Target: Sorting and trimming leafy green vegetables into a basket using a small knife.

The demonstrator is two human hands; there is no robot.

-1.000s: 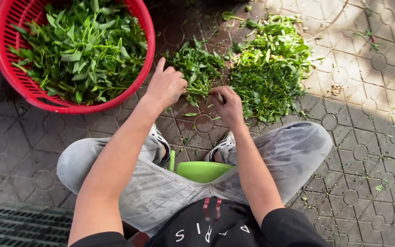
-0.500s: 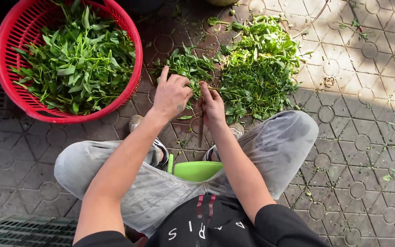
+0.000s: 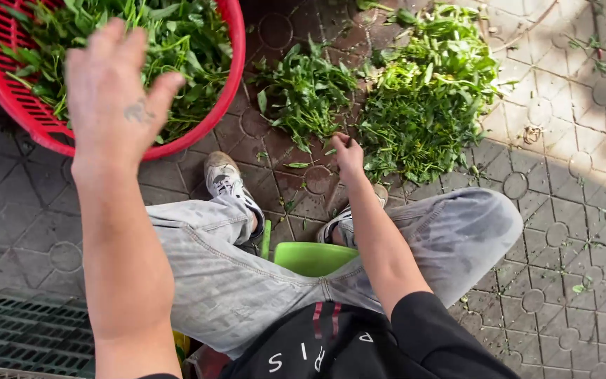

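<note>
My left hand [image 3: 117, 91] is lifted, its fingers spread and nothing in it, in front of a red plastic basket [image 3: 198, 130] filled with leafy greens [image 3: 177, 42]. My right hand [image 3: 350, 156] is low on the paving with its fingers curled on stems, at the near edge of the greens on the ground. It sits between a small loose pile of greens [image 3: 306, 91] and a bigger pile [image 3: 429, 98] to the right. What the curled fingers hold is partly hidden.
I sit on a low green stool [image 3: 313, 256] with knees apart, in grey trousers and light shoes [image 3: 222, 175]. The ground is patterned paving with scattered leaf scraps. A metal drain grate [image 3: 22, 337] lies at the lower left.
My left hand has left the small pile and risen up and left toward the red basket, now open. My right hand stays low at the greens on the ground.
</note>
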